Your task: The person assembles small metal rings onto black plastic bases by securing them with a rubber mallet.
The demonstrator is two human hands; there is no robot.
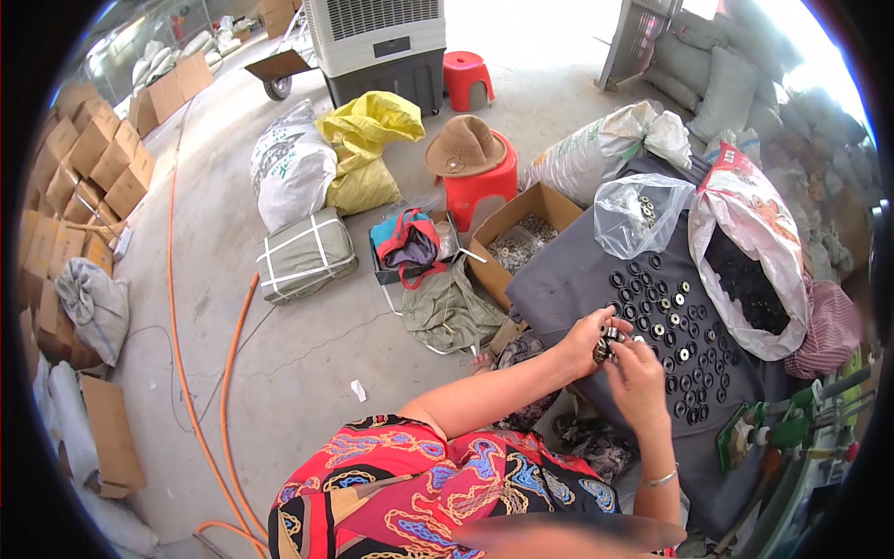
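The fingers of my left hand (585, 343) are gripping a cluster of small shiny parts (605, 347), to the left of the open white sack (768, 219). My right hand (639, 384) is touching them; I cannot tell whether its fingers are gripping. Black rings (685, 382) are lying nearer the sack, on grey cloth (559, 270).

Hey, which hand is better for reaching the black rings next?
Probably the right hand: it is nearer most of the black rings on the grey cloth. The left hand seems to cup the small metal pieces, though the right hand is at them too.
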